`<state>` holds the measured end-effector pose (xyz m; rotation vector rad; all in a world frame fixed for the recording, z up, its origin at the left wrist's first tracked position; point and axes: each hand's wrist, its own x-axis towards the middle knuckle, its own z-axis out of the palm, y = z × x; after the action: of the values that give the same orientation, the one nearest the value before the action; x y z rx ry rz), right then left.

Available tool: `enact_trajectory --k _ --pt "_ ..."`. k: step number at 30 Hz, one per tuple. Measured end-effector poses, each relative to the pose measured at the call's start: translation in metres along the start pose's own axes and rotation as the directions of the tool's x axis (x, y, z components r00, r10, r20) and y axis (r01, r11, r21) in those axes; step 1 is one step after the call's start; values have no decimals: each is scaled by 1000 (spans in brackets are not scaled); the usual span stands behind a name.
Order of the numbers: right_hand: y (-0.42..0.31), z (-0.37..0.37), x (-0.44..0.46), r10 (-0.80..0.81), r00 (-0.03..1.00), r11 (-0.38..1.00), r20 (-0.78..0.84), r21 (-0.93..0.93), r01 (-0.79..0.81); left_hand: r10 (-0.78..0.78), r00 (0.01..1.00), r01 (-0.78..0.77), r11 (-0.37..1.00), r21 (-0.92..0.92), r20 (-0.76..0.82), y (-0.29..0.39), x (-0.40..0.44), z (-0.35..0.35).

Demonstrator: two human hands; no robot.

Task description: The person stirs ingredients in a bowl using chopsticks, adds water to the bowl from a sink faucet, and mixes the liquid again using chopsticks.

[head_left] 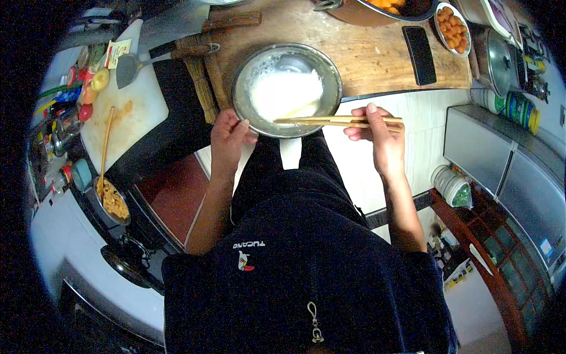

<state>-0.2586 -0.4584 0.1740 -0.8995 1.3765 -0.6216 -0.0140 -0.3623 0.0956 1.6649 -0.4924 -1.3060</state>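
Wearing: a dark shirt [306, 236] with a small TUCANO print on the chest and a metal clip hanging low.
Left hand: this one [230, 135] is at the bowl's near-left edge, thumb on the rim and fingers curled beneath, pinching it.
Right hand: that one [380, 128] pinches a pair of wooden chopsticks [348, 120] between thumb and fingers, the sticks almost parallel.
Chopstick tips: over the near rim and inside the bowl, reaching the white contents.
Metal bowl: at the near edge of the wooden tabletop [377, 59], in front of the person, its inner wall [331, 88] wet and smeared.
White contents: pooled [283, 88] in the bowl, glaring under the light; how thick, I can't tell.
Off to the left: a white cutting board [144, 112], stained in the middle, a spatula [128, 71] lying across its far end.
Far right of the tabletop: a black phone [420, 56], then a dish of brown balls [453, 30].
Far edge: a pot [356, 15] holding orange pieces [386, 5].
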Motion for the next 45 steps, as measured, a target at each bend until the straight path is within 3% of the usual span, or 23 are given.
enact_trajectory --k 4,9,13,18,23,27,31,35,39,42,45 --pt "1 17 -1 10 999 997 45 81 -13 8 1000 -7 1000 -8 16 -2 1 -2" --pt "-3 2 2 -22 1000 999 -4 -34 21 9 1000 -10 1000 14 17 -1 0 0" --pt "3 28 1 -30 996 999 82 35 28 14 1000 -14 1000 16 6 0 1 -1" --pt "-5 1 2 1 1000 996 -5 -92 -2 -10 1000 10 1000 12 3 -4 2 -1" --pt "-1 21 1 36 999 993 35 109 -39 3 1000 -3 999 -44 4 0 1 0" --pt "-3 -4 2 35 999 998 -24 -43 -36 13 1000 -13 1000 -6 -2 3 -2 2" --pt "-9 4 0 48 999 999 4 -8 -48 20 1000 -20 1000 -20 1 3 -2 2" --pt "-11 -12 2 8 998 996 -61 -86 -13 36 999 -36 999 39 11 5 -3 3" --pt "-13 -6 -2 61 998 998 21 -31 -61 20 1000 -21 996 81 13 3 -1 2" --pt "-11 -13 -1 59 996 996 -62 -61 -63 22 1000 -22 996 90 0 6 -2 2" --pt "-9 -18 -3 63 997 997 -45 -41 -65 23 1000 -23 995 102 -3 6 -4 4"
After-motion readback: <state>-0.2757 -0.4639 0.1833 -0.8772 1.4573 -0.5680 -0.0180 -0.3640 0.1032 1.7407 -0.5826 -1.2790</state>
